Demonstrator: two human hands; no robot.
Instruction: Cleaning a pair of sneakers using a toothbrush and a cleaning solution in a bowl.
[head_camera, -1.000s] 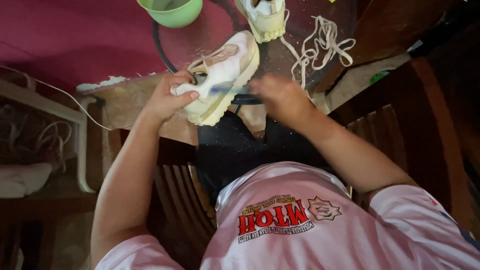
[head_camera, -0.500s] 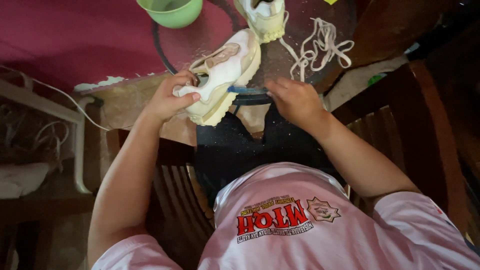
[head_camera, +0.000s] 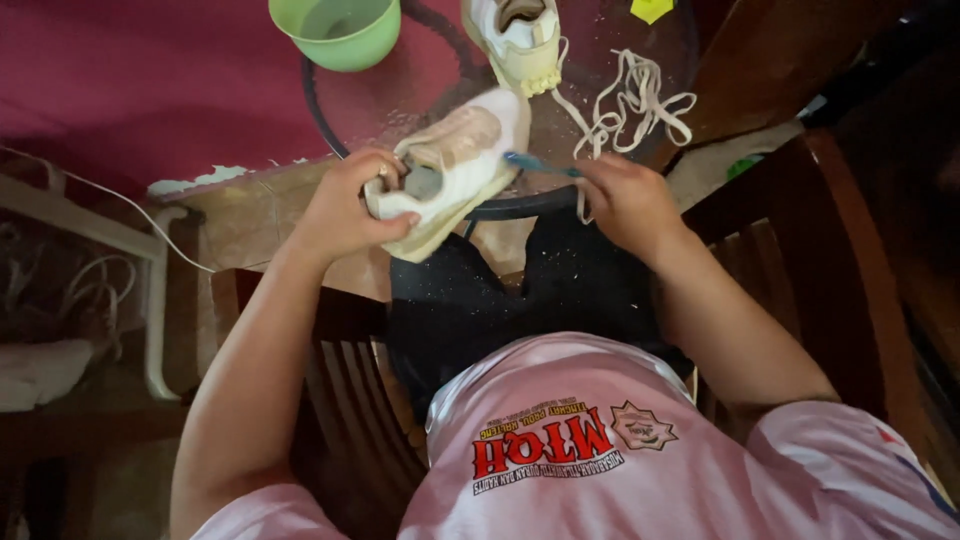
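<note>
My left hand (head_camera: 352, 205) grips a cream and pale pink sneaker (head_camera: 462, 165) by its heel opening, with the toe pointing away toward the round glass table (head_camera: 400, 80). My right hand (head_camera: 625, 200) holds a blue toothbrush (head_camera: 540, 165) whose head touches the side of the sneaker. A second matching sneaker (head_camera: 520, 40) stands on the table beyond, with loose white laces (head_camera: 635, 100) lying to its right.
A green plastic bowl (head_camera: 340, 30) sits on the table at the far left. I sit on a dark wooden chair (head_camera: 830, 230) with slatted sides. A white frame and cord (head_camera: 150, 290) lie on the floor to the left. Dark trousers show white specks.
My right hand has drawn back to the right, off the shoe's side, so the blue toothbrush now shows. The sneaker has tipped a little in my left hand.
</note>
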